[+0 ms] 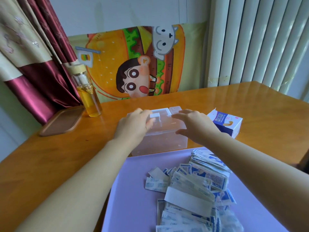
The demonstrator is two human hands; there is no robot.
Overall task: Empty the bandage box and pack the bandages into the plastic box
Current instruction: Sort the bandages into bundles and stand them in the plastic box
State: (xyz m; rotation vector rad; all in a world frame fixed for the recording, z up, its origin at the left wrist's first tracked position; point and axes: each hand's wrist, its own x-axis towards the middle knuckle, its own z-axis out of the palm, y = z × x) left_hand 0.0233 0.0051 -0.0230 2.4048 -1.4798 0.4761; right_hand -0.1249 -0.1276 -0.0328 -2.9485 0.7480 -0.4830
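Place: a room in a home, seen from a seat at a table.
Table: glossy wooden table with a purple mat on its near side.
Far wall: a cartoon burger cloth hangs behind the table.
Far left: a dark red and cream satin curtain; a glass bottle of yellow liquid stands near it.
Far right: white vertical slats, either a radiator or a blind.
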